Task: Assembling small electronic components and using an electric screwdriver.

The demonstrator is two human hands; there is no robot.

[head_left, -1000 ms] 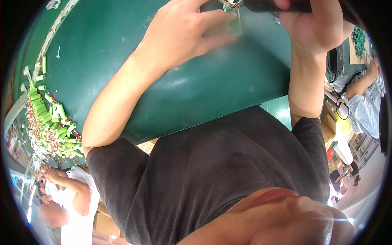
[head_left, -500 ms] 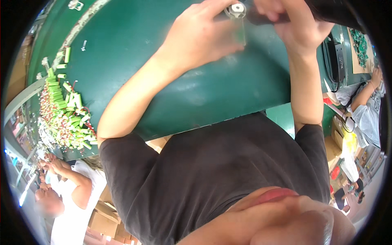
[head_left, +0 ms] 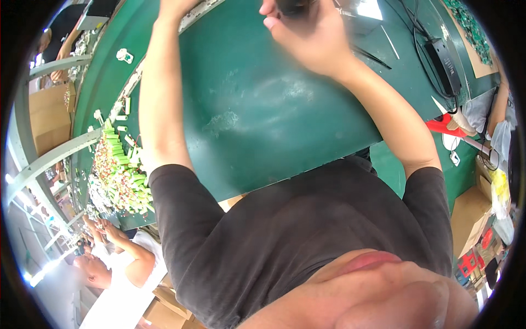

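Black object point(head_left: 296, 6) stayed grasped in my right hand point(head_left: 319, 41), my left hand point(head_left: 178, 5) had moved to the worktop's point(head_left: 246, 137) far edge, its hold unclear

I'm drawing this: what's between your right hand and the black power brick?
Head view: between your right hand and the power brick lie a dark pointed tool, a thin white stick and black cable.

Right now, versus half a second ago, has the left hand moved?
Yes, leftward: the left hand was well right of the pale strip edging the green table; now it reaches that strip, partly out of frame.
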